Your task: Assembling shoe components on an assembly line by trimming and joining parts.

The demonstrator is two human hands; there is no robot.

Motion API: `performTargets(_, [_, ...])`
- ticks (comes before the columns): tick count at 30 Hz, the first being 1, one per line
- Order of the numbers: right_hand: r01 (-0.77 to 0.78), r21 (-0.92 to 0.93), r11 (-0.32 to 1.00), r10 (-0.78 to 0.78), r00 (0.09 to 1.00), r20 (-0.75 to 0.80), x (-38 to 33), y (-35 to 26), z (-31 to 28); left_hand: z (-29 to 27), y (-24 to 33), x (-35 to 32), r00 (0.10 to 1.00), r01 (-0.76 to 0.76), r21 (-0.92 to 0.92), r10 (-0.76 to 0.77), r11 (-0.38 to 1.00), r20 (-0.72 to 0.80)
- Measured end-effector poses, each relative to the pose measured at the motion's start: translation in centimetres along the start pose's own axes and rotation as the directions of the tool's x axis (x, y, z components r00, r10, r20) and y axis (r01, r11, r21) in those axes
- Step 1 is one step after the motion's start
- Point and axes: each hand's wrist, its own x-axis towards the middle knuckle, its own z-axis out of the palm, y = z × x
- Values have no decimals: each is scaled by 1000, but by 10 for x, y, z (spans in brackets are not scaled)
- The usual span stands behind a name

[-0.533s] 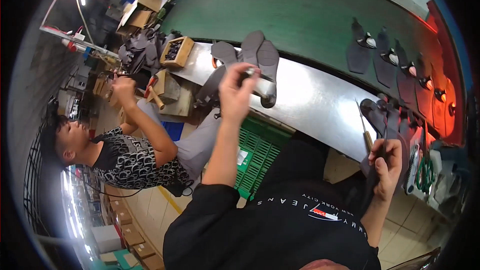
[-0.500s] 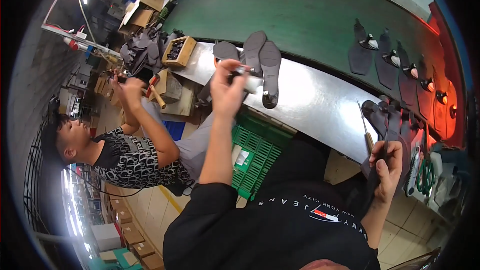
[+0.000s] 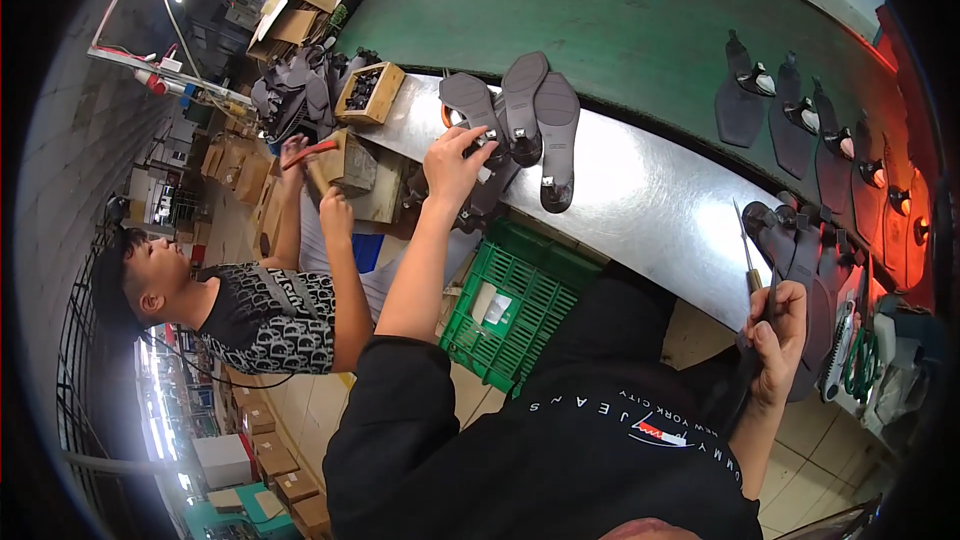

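Note:
My left hand [image 3: 455, 168] is over the left part of the metal-topped bench edge. Its thumb and fingers close on the heel end of a dark heeled shoe sole [image 3: 467, 95], which lies bottom up. A small white piece shows below the fingertips; its kind is unclear. Beside it lie two more upturned heeled soles, a middle one [image 3: 524, 85] and a right one [image 3: 557, 120]. At the right, my right hand [image 3: 778, 345] grips a dark, thin shoe sole [image 3: 745, 370], seen nearly edge-on against my shirt. An awl-like tool [image 3: 752, 265] with a wooden handle lies just beyond that hand.
Beyond the metal strip [image 3: 640, 210] runs a green conveyor belt [image 3: 600, 20] carrying heeled soles [image 3: 740, 105] toward a red-lit opening. A green crate [image 3: 515, 305] sits below. Left, a co-worker [image 3: 270, 310] holds a hammer [image 3: 318, 155] near a wooden box [image 3: 370, 93]. Green-handled scissors [image 3: 862, 360] lie right.
My left hand has moved down from raised, with a blurred shiny piece, to the left sole's heel end. My right hand keeps its grip. The co-worker's hands and hammer have shifted.

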Motion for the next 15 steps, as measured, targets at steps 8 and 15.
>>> performTargets(8, [-7, 64, 998, 9, 1000, -23, 0, 3, -3, -8, -12, 7, 932, -360, 198, 343, 912, 117])
performTargets(15, [-34, 84, 996, 36, 999, -29, -2, 7, 2, -3, -19, 4, 986, -129, -46, 133, 991, 101])
